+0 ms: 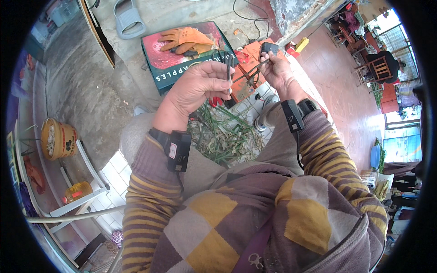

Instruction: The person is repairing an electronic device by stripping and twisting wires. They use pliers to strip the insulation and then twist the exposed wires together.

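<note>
My left hand (200, 84) is closed in a pinch on a thin black cable (230, 68), held upright between thumb and fingers. In my right hand (278, 73) a small black block like a power adapter (269, 47) is gripped at the fingertips. A dark strand of cable runs between the two hands. Behind and below them lies an orange plastic case (243, 92), with something red beside my left fingers. Cut green leaves and stalks (225, 136) are heaped on the ground between my knees.
Orange work gloves (189, 40) lie on a printed cardboard box (159, 75) ahead. A grey slipper (129, 22) is beyond it. At left stand a yellow bucket (59, 139) and a white metal frame (79, 200). Chairs (378, 68) stand on the tiled floor far right.
</note>
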The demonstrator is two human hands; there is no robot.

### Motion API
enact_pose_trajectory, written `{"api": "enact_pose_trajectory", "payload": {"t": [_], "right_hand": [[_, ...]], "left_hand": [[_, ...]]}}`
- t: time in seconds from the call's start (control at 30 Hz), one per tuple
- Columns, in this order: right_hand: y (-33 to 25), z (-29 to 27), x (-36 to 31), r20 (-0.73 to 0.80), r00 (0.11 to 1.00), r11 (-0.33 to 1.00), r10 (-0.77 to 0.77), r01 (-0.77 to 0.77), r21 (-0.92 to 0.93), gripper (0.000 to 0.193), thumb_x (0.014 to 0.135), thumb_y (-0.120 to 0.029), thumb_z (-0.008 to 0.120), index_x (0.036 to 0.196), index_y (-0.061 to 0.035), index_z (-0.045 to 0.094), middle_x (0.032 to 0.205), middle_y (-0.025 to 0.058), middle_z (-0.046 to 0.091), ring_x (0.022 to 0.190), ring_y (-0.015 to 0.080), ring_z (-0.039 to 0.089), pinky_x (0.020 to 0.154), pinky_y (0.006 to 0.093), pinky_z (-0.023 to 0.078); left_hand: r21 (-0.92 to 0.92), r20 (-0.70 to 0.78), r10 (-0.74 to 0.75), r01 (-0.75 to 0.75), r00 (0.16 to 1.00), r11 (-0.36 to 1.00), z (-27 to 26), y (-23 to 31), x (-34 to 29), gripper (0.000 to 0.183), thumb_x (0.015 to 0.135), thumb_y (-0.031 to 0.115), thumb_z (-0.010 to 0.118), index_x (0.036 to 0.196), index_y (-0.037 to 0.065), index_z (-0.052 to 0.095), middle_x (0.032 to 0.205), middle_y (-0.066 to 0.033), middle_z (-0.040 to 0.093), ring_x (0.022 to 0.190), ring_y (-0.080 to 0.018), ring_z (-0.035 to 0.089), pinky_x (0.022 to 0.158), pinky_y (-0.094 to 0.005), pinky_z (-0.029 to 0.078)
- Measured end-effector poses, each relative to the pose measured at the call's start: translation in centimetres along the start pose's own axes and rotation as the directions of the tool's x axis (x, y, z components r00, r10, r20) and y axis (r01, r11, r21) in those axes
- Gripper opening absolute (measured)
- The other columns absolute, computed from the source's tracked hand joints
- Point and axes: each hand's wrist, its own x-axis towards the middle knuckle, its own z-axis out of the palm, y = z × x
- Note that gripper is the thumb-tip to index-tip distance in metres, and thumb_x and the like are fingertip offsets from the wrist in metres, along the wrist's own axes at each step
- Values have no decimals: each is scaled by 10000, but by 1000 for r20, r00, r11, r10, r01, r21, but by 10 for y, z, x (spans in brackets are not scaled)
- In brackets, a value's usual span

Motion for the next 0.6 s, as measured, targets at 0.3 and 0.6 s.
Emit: {"api": "enact_pose_trajectory", "payload": {"t": [0.3,0.6], "right_hand": [[24,4,-3,-86,996,1000,-1,0,-15,141,947,-155,450,917,-32,512,789,46,561,689,166,539,608,266,482],[34,-7,3,-38,997,996,74,-76,-56,163,947,-175,454,888,-42,525,741,19,551,672,152,548,586,268,483]], "left_hand": [[9,-8,32,-32,999,999,10,-8,8,217,767,-15,636,980,15,602,860,-64,637,727,-154,639,662,-272,555],[97,-35,72,-68,997,993,17,-14,17,204,761,-21,632,957,14,587,854,-69,634,733,-161,635,676,-275,540]]}}
